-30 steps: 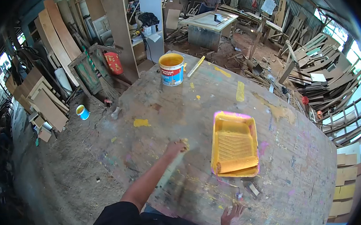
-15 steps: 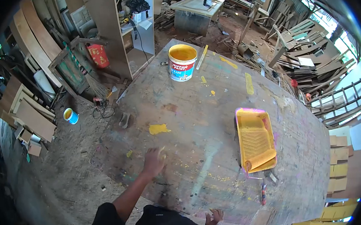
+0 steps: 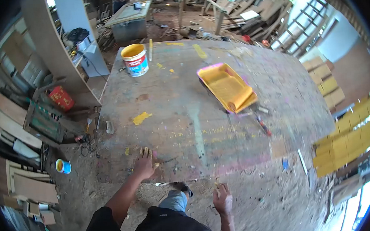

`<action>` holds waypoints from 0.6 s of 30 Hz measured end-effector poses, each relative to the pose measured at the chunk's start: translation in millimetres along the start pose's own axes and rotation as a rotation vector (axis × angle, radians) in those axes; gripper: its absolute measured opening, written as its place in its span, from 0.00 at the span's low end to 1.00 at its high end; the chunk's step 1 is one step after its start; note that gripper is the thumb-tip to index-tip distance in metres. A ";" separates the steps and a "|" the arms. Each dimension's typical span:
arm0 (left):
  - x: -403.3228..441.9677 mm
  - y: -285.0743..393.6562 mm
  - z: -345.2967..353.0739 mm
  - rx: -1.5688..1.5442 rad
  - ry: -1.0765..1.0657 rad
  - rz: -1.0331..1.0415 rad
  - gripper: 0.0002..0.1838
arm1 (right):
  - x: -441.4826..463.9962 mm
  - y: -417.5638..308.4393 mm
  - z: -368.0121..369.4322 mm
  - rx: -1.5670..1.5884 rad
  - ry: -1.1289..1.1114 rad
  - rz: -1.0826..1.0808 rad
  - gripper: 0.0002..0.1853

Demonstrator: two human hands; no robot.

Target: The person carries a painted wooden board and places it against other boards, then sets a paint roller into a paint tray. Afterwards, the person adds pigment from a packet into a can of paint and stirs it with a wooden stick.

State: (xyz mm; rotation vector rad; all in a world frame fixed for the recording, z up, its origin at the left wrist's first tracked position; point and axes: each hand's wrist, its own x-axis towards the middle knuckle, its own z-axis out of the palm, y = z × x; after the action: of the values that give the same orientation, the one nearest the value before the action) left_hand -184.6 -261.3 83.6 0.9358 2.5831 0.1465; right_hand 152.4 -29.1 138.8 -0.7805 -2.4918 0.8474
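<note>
Black-sleeved, has drawn left hand point(image 3: 143, 166) (fingers apart) to the counter's point(image 3: 171, 103) near edge and right hand point(image 3: 223, 200), grip unclear, off it, leaving tray point(image 3: 217, 81) untouched.

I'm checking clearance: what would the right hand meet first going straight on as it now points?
Probably the table's near edge; the right hand might pass above it, as depth is unclear.

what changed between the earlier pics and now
The left hand moved leftward and back from mid-table to the near edge; the right hand drew back off the table, over the floor. The camera view swung right. The yellow tray, roller and paint can stayed put.
</note>
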 end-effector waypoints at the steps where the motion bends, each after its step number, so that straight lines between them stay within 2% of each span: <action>1: 2.2 0.1 -1.8 0.012 -0.011 0.021 0.49 | -22.1 -6.5 7.5 0.000 0.013 0.024 0.12; 5: 8.8 4.2 -2.9 0.076 -0.049 0.045 0.53 | -113.5 -33.7 36.0 0.075 -0.097 0.113 0.12; 7: 14.9 -5.8 18.4 0.012 0.044 0.050 0.52 | -153.0 -44.2 47.6 0.140 -0.146 0.169 0.12; 9: 13.1 2.2 9.4 0.153 -0.054 0.027 0.56 | -184.0 -52.4 56.8 0.111 -0.158 0.185 0.11; 11: 12.0 5.6 3.5 0.130 -0.079 0.006 0.57 | -201.5 -60.5 64.0 0.125 -0.142 0.214 0.11; 14: 19.6 7.8 1.9 0.052 -0.109 -0.020 0.57 | -191.7 -95.0 73.1 0.154 -0.112 0.304 0.11; 15: 19.7 3.5 -6.6 0.022 -0.132 -0.025 0.56 | -180.9 -104.4 84.6 0.151 -0.117 0.282 0.11; 18: 15.0 -19.4 -46.9 -0.200 -0.411 0.193 0.48 | -133.1 -141.6 120.2 0.028 -0.100 0.089 0.15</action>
State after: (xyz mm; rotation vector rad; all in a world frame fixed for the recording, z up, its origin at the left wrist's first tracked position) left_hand -225.0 -265.2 117.5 1.0178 2.0617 0.2332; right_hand 138.8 -256.2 117.6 -0.8648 -2.5422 0.9719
